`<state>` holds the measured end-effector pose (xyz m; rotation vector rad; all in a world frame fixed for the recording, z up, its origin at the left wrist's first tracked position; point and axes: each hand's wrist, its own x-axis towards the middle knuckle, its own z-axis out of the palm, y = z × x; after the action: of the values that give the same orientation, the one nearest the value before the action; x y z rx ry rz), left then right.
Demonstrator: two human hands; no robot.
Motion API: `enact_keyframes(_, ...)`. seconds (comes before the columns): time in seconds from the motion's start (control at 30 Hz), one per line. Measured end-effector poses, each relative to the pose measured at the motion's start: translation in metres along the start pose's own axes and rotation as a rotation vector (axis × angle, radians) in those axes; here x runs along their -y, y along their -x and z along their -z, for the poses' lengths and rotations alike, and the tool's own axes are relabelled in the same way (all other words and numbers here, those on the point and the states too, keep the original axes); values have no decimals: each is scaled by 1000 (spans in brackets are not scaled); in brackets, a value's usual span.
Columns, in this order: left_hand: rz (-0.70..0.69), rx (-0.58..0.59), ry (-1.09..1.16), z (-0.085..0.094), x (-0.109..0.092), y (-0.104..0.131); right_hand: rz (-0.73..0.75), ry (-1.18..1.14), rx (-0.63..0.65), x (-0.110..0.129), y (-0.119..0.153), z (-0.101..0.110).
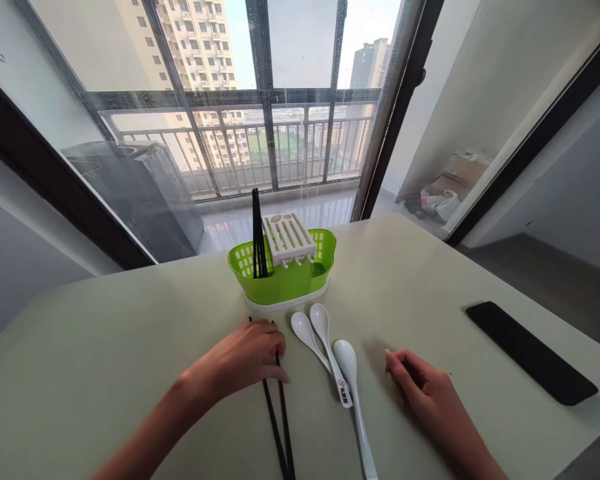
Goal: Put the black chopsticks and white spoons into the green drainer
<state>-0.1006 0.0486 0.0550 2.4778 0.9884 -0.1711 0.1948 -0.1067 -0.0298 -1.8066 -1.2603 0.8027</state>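
My left hand (245,357) lies over a pair of black chopsticks (280,427) that rest flat on the table, its fingers curled around them. To its right lie three white spoons (330,353) side by side, bowls pointing away from me. My right hand (423,390) rests on the table to the right of the spoons, fingers loosely curled, holding nothing. Behind the spoons stands a green cutlery drainer (285,277) with a white slotted insert (289,237). Several black chopsticks (258,233) stand upright in its left part.
The pale table (105,347) ends at a glass balcony door (260,133) behind the drainer. A black phone (530,350) lies flat at the right, near the table's edge. Floor and a pile of bags (443,200) show beyond the right corner.
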Motion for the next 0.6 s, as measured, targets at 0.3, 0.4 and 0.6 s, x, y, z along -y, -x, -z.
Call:
enact_keyframes(0.3, 94, -79, -104, 3, 20, 3, -12, 20, -13, 1, 1, 0)
enact_keyframes(0.4, 194, -105, -150, 8, 19, 6, -18, 24, -12, 1, 1, 0)
enact_keyframes(0.6, 481, 22, -197, 12, 12, 9, -14, 31, 2, -3, 1, 1)
